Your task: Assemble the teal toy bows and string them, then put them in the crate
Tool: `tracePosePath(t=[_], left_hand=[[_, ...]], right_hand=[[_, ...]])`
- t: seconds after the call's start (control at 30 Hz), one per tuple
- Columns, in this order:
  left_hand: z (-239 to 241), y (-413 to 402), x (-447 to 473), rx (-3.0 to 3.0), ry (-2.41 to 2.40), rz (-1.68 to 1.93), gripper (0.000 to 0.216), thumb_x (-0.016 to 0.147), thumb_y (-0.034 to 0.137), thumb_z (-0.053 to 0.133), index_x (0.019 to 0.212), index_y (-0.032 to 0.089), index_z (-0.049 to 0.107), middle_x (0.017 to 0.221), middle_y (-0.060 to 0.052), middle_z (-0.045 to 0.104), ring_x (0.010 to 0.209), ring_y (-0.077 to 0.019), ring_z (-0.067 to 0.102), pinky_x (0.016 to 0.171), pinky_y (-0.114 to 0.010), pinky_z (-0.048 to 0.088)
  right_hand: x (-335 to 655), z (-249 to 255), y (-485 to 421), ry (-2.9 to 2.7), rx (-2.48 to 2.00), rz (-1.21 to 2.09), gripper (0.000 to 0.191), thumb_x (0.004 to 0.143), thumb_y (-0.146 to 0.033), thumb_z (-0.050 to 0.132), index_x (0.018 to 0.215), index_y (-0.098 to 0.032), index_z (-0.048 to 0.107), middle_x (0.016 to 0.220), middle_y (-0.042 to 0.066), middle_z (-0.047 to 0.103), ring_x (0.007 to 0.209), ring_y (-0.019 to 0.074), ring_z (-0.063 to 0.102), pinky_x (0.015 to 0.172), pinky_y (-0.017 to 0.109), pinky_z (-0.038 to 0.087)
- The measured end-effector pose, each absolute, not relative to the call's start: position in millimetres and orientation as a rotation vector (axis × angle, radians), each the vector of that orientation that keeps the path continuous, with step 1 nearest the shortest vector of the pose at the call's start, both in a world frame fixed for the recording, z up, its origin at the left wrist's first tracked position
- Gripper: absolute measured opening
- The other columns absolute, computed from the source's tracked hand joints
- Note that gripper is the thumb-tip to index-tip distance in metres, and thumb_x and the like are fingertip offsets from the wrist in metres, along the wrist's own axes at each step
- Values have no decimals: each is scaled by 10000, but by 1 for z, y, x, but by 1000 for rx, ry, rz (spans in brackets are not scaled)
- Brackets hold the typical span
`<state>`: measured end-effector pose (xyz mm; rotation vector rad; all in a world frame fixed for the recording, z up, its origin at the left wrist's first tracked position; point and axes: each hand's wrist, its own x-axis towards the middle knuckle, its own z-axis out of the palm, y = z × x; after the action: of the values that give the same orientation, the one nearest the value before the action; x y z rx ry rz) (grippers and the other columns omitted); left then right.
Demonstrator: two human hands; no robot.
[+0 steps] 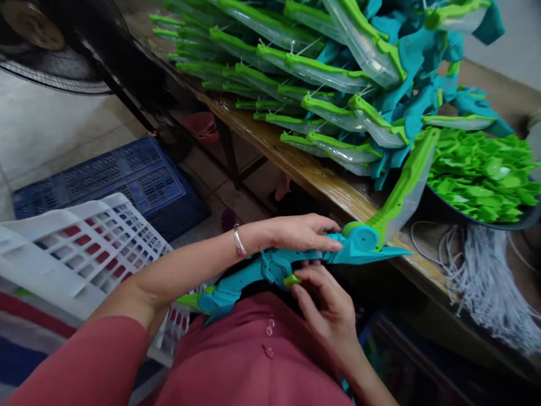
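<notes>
A teal and green plastic toy sword [296,256] lies across my lap, its clear-and-green blade [406,189] angled up toward the wooden table [321,180]. My left hand [302,232], a silver bracelet on its wrist, rests on top of the teal hilt with fingers closed over it. Below it, my right hand [327,307] pinches a small green piece [292,279] against the underside of the handle.
A large pile of finished toy swords [321,67] covers the table. A dark bowl [528,217] of loose green parts sits at the right, with a bundle of white cable ties [486,270] below it. White crate [80,248] and blue crate [127,175] stand on the floor at left.
</notes>
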<state>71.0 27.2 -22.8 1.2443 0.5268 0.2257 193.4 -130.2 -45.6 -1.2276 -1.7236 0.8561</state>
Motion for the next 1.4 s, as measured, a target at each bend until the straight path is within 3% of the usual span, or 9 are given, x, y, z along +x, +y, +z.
tracePosePath(t=[0.1, 0.23, 0.3, 0.5, 0.63, 1.0, 1.4], left_hand=[[14, 29, 49, 1241, 511, 342, 266, 884, 284, 721, 1118, 177, 656, 858, -6, 671, 570, -121, 638, 505, -229, 504], [69, 33, 9, 1266, 585, 811, 171, 912, 288, 716, 1039, 181, 676, 796, 3, 689, 587, -145, 663, 518, -243, 522], [88, 31, -8, 1275, 614, 1073, 132, 958, 274, 660, 1027, 162, 669, 778, -7, 685, 630, -165, 682, 538, -259, 540], [102, 8, -43, 1186, 805, 1492, 210, 926, 387, 714, 1042, 215, 679, 853, -39, 759, 620, -201, 705, 497, -280, 547], [107, 2, -53, 1173, 830, 1635, 151, 928, 385, 709, 963, 241, 681, 793, -19, 748, 625, -198, 700, 486, -273, 546], [121, 2, -38, 1158, 737, 1616, 260, 918, 398, 713, 1075, 195, 671, 935, -63, 787, 617, -170, 707, 503, -258, 566], [121, 2, -24, 1112, 670, 1550, 192, 896, 348, 745, 997, 205, 667, 793, -22, 731, 628, -176, 711, 516, -250, 576]], right_hand=[[195, -39, -134, -1662, -1149, 917, 232, 925, -49, 621, 1079, -219, 584, 976, 29, 620, 881, 148, 633, 767, 283, 544], [191, -20, -120, -1737, -1013, 882, 410, 916, -2, 607, 1275, -199, 588, 1074, 62, 667, 999, 173, 657, 853, 310, 561], [188, -5, -108, -1812, -925, 834, 401, 917, -7, 618, 1273, -190, 610, 1069, 57, 684, 1013, 171, 661, 870, 299, 558], [172, 30, -80, -1837, -832, 687, 338, 937, -41, 618, 1238, -194, 636, 1053, 28, 711, 1004, 156, 665, 887, 286, 556], [158, 38, -68, -1832, -723, 688, 299, 925, -39, 641, 1186, -185, 651, 988, 16, 708, 936, 148, 659, 835, 300, 559], [134, 42, -44, -1692, -704, 548, 257, 919, -56, 666, 1131, -201, 656, 979, 33, 687, 1084, 216, 586, 944, 418, 483], [128, 39, -51, -1656, -849, 392, 206, 925, -98, 657, 1094, -216, 659, 953, 41, 652, 1077, 237, 559, 959, 455, 454]])
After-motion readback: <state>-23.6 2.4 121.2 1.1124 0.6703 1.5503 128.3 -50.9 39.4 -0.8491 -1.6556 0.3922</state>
